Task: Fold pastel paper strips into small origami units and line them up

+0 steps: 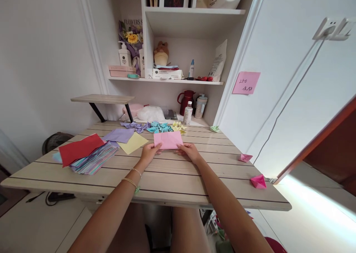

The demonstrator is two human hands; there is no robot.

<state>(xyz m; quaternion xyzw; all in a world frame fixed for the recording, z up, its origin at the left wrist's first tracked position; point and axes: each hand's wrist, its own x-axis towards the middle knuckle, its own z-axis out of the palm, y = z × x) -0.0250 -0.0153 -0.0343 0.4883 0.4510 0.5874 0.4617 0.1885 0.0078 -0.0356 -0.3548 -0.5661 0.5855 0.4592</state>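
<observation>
A pink sheet of paper (168,140), seemingly folded to a rectangle with crease lines, is held up over the middle of the table. My left hand (150,152) pinches its lower left corner, thumb in front. At the lower right corner my right hand (190,152) grips it the same way, fingers behind the paper. Just beyond the sheet lie blue folded paper pieces (159,127), purple folded pieces (136,126) and yellow folded pieces (178,126). To the left of my hands are a flat yellow sheet (132,142) and purple sheets (119,135).
A fanned stack of coloured paper (93,159) with a red sheet (81,148) on top lies at the left. Along the right edge sit a magenta folded piece (258,181), a pink one (245,157) and a green one (214,128). A bottle (188,114) stands behind the table.
</observation>
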